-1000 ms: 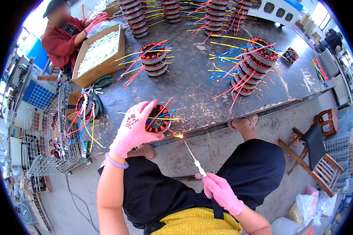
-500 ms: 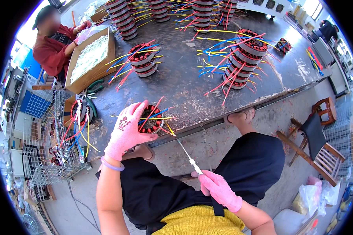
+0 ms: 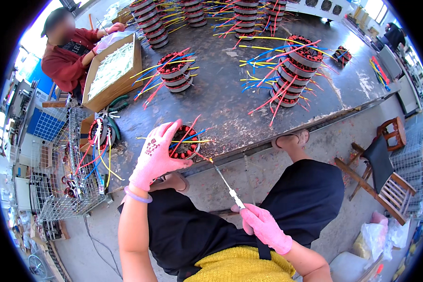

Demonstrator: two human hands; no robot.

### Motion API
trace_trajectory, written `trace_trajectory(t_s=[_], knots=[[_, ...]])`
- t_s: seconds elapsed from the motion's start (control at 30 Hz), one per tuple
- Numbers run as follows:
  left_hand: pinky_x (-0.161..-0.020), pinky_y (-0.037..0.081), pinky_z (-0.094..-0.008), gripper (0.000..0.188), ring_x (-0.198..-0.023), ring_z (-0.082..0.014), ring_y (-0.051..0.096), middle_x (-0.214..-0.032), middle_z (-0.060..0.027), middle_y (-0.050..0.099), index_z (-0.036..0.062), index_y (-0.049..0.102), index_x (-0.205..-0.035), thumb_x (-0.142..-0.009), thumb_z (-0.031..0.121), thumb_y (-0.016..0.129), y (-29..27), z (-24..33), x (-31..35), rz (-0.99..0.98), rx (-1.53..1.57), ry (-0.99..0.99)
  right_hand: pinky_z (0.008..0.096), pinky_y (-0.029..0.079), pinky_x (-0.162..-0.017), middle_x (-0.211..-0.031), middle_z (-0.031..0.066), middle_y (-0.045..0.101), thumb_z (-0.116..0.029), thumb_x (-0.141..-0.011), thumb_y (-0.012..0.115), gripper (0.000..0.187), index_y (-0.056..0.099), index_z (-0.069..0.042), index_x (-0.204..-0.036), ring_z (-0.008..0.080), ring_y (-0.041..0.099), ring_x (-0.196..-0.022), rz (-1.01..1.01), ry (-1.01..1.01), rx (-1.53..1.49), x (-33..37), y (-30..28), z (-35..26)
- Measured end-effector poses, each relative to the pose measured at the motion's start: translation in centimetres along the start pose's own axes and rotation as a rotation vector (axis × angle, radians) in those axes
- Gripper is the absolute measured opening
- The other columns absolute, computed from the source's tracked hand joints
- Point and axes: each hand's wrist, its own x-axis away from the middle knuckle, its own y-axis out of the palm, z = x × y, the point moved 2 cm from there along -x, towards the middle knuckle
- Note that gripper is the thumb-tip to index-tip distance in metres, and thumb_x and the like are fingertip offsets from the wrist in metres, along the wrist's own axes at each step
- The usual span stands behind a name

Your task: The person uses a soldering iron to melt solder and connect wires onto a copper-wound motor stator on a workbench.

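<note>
My left hand [image 3: 156, 155], in a pink glove, rests over the near left side of a motor stator [image 3: 189, 153], its fingers and thumb closed around the ring. Red coils line that stator, and red, blue and yellow leads stick out of it. In my right hand [image 3: 266, 229], also pink-gloved, is a slim rod tool [image 3: 224, 178] with a white handle, pointing up and left. The rod's tip meets the end of a red lead just off the table's near edge. A small orange bright spot shows there; whether it is flame I cannot tell.
Stacked stators [image 3: 293, 75] and a shorter stack [image 3: 175, 75] stand on the dark table [image 3: 230, 108]. Left are another stator [image 3: 97, 134], pliers [image 3: 119, 103], a carton of pale sleeves [image 3: 137, 61] and a co-worker [image 3: 63, 66]. A wire basket [image 3: 56, 188] adjoins the table; a chair [image 3: 378, 164] stands right.
The rod's tip has moved from a yellow lead to a red one beside it. My left hand stays on the stator. The whole view has shifted slightly.
</note>
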Motion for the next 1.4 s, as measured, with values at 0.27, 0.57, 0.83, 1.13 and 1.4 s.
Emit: trace_trajectory(t_s=[0.27,0.57,0.83,1.13,1.4], knots=[[-0.109,0.038,-0.0448,0.1,-0.125,-0.038,0.05,-0.134,-0.0177,0.053,0.004,0.047,-0.142,-0.057,0.035,0.089,0.08,-0.22,-0.03,-0.009,0.006,0.003,0.022,0.036,-0.056,-0.07,-0.0035,0.048,-0.027,-0.104,0.048,0.038,0.059,0.0,-0.129,0.0049,0.044,-0.061,-0.006,-0.012,-0.021,0.01,-0.05,-0.16],[-0.109,0.038,-0.0436,0.1,-0.126,-0.0366,0.05,-0.133,-0.0172,0.053,0.0021,0.046,-0.143,-0.056,0.03,0.089,-0.03,0.06,-0.01,-0.016,-0.002,-0.006,0.0241,0.038,-0.058,-0.068,-0.0019,0.049,-0.027,-0.104,0.047,0.037,0.061,0.0,-0.125,0.007,0.046,-0.06,0.01,-0.043,0.046,-0.22,-0.07,0.15],[-0.11,0.037,-0.0447,0.1,-0.127,-0.0376,0.049,-0.134,-0.0176,0.052,0.0033,0.046,-0.142,-0.058,0.036,0.089,0.18,-0.1,-0.04,-0.021,0.001,-0.009,0.0231,0.037,-0.057,-0.071,-0.0032,0.049,-0.028,-0.104,0.048,0.037,0.061,0.0,-0.125,0.0059,0.045,-0.061,-0.009,-0.032,0.048,-0.11,-0.43,0.47],[-0.109,0.038,-0.0432,0.101,-0.126,-0.0362,0.05,-0.133,-0.017,0.054,0.0003,0.046,-0.142,-0.056,0.027,0.09,0.17,0.01,0.09,-0.004,-0.013,0.006,0.0218,0.035,-0.057,-0.067,-0.0025,0.049,-0.024,-0.105,0.048,0.037,0.06,0.002,-0.126,0.0056,0.043,-0.059,0.013,-0.021,0.004,-0.05,0.19,-0.1],[-0.109,0.038,-0.0433,0.101,-0.126,-0.0364,0.05,-0.134,-0.0173,0.053,0.001,0.045,-0.142,-0.056,0.027,0.09,0.07,0.15,-0.07,-0.018,-0.012,0.008,0.0211,0.034,-0.056,-0.064,-0.0024,0.05,-0.022,-0.104,0.048,0.036,0.06,0.003,-0.128,0.0053,0.042,-0.057,0.019,-0.016,0.016,-0.24,0.04,0.01]])
